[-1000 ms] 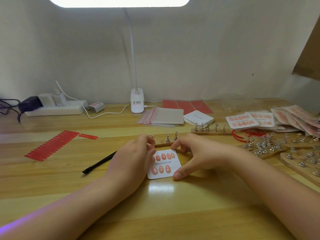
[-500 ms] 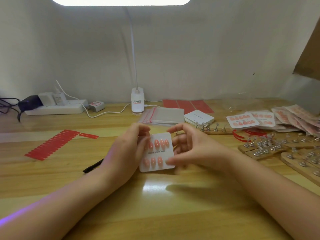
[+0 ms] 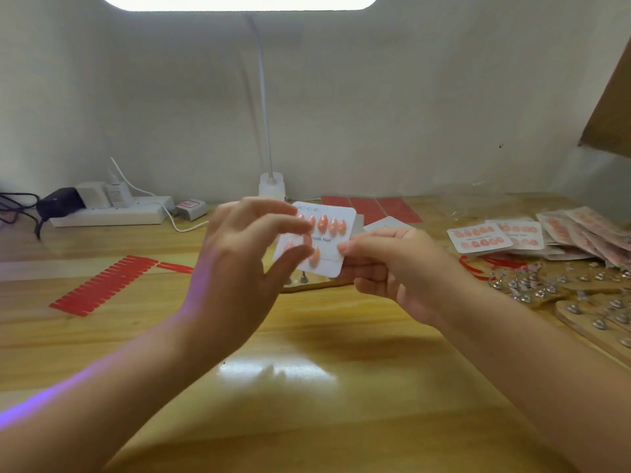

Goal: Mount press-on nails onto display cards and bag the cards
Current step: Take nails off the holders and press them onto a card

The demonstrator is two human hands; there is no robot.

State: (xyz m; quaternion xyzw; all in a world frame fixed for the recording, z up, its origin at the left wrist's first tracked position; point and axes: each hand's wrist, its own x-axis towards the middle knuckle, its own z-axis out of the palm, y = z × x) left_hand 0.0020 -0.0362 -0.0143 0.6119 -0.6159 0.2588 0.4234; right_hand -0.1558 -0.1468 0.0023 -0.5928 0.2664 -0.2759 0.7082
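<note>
Holding the white display card [image 3: 336,254] up above the middle of the wooden table [image 3: 341,404], the right hand [image 3: 392,268] pinches the card's lower right corner between thumb and curled fingers. The card stands nearly upright, tilted slightly, its printed face toward the camera, with a row of pink press-on nails [image 3: 322,223] along the top and more partly hidden below. The left hand [image 3: 239,261] sits just in front of the card's left half, fingers spread and loosely bent, the fingertips [image 3: 304,227] over the upper nails and the thumb near the lower row; whether they actually touch the card cannot be told.

Below the card, a wooden nail stand [image 3: 307,285] with metal pegs lies on the table. Finished cards [image 3: 479,237] and bagged ones [image 3: 587,230] lie toward the right edge, beside more peg stands [image 3: 597,312]. A sheet of red adhesive strips [image 3: 102,285] lies toward the left edge, and a power strip [image 3: 109,213] and lamp base [image 3: 271,187] sit along the back edge.
</note>
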